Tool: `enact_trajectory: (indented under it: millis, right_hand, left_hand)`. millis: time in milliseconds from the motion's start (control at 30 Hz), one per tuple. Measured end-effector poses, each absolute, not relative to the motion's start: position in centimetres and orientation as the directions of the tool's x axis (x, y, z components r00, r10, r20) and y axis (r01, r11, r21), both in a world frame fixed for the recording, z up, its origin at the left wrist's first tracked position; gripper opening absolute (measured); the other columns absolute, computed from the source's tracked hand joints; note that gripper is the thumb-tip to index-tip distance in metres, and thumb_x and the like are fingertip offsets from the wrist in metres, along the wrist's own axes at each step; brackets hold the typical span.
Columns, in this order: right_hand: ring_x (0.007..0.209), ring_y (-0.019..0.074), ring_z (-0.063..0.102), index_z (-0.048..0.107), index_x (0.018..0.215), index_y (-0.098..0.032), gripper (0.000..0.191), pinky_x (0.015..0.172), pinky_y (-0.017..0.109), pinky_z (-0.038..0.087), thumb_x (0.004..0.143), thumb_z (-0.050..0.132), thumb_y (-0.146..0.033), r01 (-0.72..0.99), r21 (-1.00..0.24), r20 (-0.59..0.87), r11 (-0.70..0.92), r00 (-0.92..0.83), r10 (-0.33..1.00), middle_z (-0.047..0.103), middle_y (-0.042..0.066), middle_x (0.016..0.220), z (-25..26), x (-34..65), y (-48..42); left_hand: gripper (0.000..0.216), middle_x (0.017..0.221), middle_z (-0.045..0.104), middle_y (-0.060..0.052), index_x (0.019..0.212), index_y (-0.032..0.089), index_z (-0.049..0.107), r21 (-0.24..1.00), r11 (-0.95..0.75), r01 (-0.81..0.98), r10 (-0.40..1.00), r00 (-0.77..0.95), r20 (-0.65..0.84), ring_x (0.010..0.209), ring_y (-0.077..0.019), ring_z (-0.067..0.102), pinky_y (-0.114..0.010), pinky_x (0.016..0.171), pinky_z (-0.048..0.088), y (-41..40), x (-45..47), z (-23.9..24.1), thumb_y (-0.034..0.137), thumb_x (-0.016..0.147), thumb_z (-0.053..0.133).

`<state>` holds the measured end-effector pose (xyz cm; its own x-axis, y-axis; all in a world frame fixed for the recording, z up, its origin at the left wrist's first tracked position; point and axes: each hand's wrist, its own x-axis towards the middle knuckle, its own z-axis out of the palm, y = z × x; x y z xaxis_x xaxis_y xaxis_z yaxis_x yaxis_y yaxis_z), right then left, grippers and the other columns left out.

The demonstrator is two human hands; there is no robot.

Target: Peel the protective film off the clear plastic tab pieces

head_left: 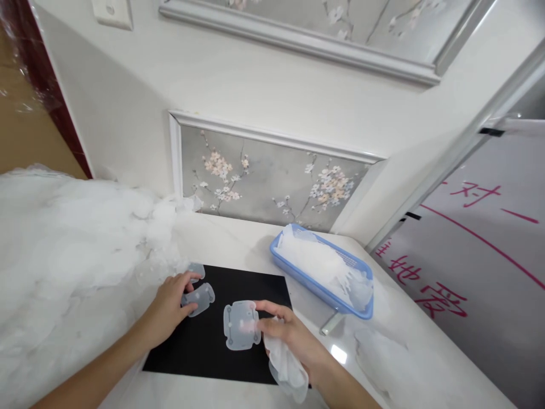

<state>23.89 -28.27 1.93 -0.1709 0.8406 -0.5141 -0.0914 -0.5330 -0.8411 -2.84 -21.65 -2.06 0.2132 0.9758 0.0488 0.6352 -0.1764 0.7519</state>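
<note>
A black mat (pixel 238 284) lies on the white marble table. My left hand (pixel 170 307) rests at the mat's left edge, its thumb and fingers closed on a small translucent plastic piece (pixel 199 298); another such piece (pixel 196 270) lies just beyond it. My right hand (pixel 289 335) pinches a larger translucent squarish plastic piece (pixel 240 325) over the mat. Thin clear plastic pieces (pixel 287 369) hang under that hand's palm.
A blue tray (pixel 317 287) heaped with translucent plastic pieces stands right of the mat. A big pile of the same white plastic (pixel 63 244) covers the table's left side. A whiteboard with red writing (pixel 477 250) leans at right. The wall with flowered panels is close behind.
</note>
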Motion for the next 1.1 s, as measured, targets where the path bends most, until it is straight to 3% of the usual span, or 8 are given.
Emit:
enact_trajectory:
  millis: [133, 300, 433, 567, 700, 800, 900, 1100]
  right_hand:
    - [0.046, 0.0093, 0.043, 0.066, 0.109, -0.017, 0.051, 0.047, 0.022, 0.031, 0.062, 0.077, -0.034, -0.092, -0.857, -0.487, -0.508, -0.178, 0.855, 0.056, -0.003, 0.055, 1.9, 23.7, -28.3]
    - [0.056, 0.0127, 0.049, 0.067, 0.094, -0.017, 0.043, 0.053, 0.025, 0.035, 0.065, 0.076, -0.048, -0.092, -0.925, -0.351, -0.369, -0.169, 0.921, 0.061, 0.001, 0.069, 1.6, 23.5, -28.3]
    - [0.053, 0.0107, 0.038, 0.051, 0.066, -0.019, 0.041, 0.052, 0.025, 0.029, 0.076, 0.066, -0.055, 0.109, -0.969, -0.234, -0.22, -0.132, 0.963, 0.042, -0.005, 0.057, 1.5, 23.6, -28.1]
    - [0.054, 0.0105, 0.031, 0.03, 0.06, -0.022, 0.039, 0.051, 0.025, 0.026, 0.076, 0.064, -0.031, 0.382, -0.923, -0.069, -0.041, -0.06, 0.996, 0.033, -0.006, 0.059, 1.7, 23.8, -28.2]
    - [0.064, 0.0138, 0.048, 0.046, 0.075, -0.022, 0.014, 0.06, 0.029, 0.043, 0.074, 0.052, -0.01, 0.57, -0.762, 0.243, 0.307, -0.188, 0.952, 0.049, 0.0, 0.083, 1.7, 23.7, -28.7]
    - [0.067, 0.0133, 0.056, 0.051, 0.109, -0.025, 0.04, 0.067, 0.033, 0.053, 0.075, 0.049, -0.005, 0.619, -0.653, 0.28, 0.436, -0.338, 0.899, 0.052, 0.008, 0.113, 1.0, 23.7, -29.1]
    - [0.091, 0.0207, 0.063, 0.043, 0.128, -0.028, 0.055, 0.073, 0.036, 0.057, 0.078, 0.05, -0.006, 0.636, -0.565, 0.337, 0.526, -0.404, 0.851, 0.047, 0.013, 0.13, 0.1, 23.7, -29.2]
    - [0.102, 0.0259, 0.064, 0.05, 0.128, -0.028, 0.05, 0.08, 0.041, 0.056, 0.081, 0.052, -0.009, 0.626, -0.482, 0.368, 0.613, -0.491, 0.79, 0.048, 0.015, 0.139, 0.0, 23.4, -29.0]
  left_hand:
    - [0.04, 0.079, 0.053, 0.0, 0.106, 0.025, 0.065, 0.852, -0.095, 0.515, 0.986, 0.166, 0.01, 0.075, -0.0202, 0.054, -0.033, 0.072, 0.045, -21.9, -2.6, -1.5, 0.024, 0.066, 0.063]
    - [0.068, 0.112, 0.062, -0.007, 0.131, 0.026, 0.048, 0.978, 0.204, 0.042, 0.938, 0.279, -0.207, 0.097, -0.024, 0.062, -0.036, 0.085, 0.047, -23.8, -1.0, -0.2, 0.034, 0.068, 0.073]
    - [0.078, 0.113, 0.068, -0.008, 0.138, 0.024, 0.042, 0.925, 0.375, -0.063, 0.839, 0.448, -0.31, 0.109, -0.0261, 0.06, -0.038, 0.098, 0.04, -25.5, 0.1, 0.8, 0.037, 0.07, 0.076]
    - [0.067, 0.117, 0.067, -0.009, 0.135, 0.025, 0.045, 0.879, 0.465, -0.101, 0.79, 0.496, -0.36, 0.108, -0.0259, 0.061, -0.04, 0.097, 0.042, -26.1, 0.4, 1.4, 0.033, 0.075, 0.072]
    - [0.06, 0.122, 0.064, -0.011, 0.135, 0.021, 0.044, 0.816, 0.529, -0.231, 0.778, 0.516, -0.359, 0.114, -0.0272, 0.059, -0.043, 0.097, 0.046, -26.1, 0.5, 2.0, 0.024, 0.078, 0.063]
    - [0.066, 0.121, 0.065, -0.012, 0.138, 0.019, 0.04, 0.791, 0.549, -0.27, 0.773, 0.523, -0.358, 0.111, -0.0279, 0.06, -0.046, 0.094, 0.048, -26.1, 0.5, 2.4, 0.014, 0.074, 0.056]
    - [0.078, 0.12, 0.065, -0.011, 0.137, 0.018, 0.04, 0.784, 0.558, -0.273, 0.76, 0.547, -0.35, 0.109, -0.027, 0.06, -0.047, 0.093, 0.049, -26.2, 0.4, 2.6, 0.005, 0.061, 0.048]
    - [0.083, 0.123, 0.063, -0.009, 0.137, 0.02, 0.042, 0.794, 0.549, -0.26, 0.739, 0.595, -0.316, 0.113, -0.0265, 0.059, -0.047, 0.097, 0.045, -26.3, 0.2, 2.3, 0.006, 0.055, 0.045]
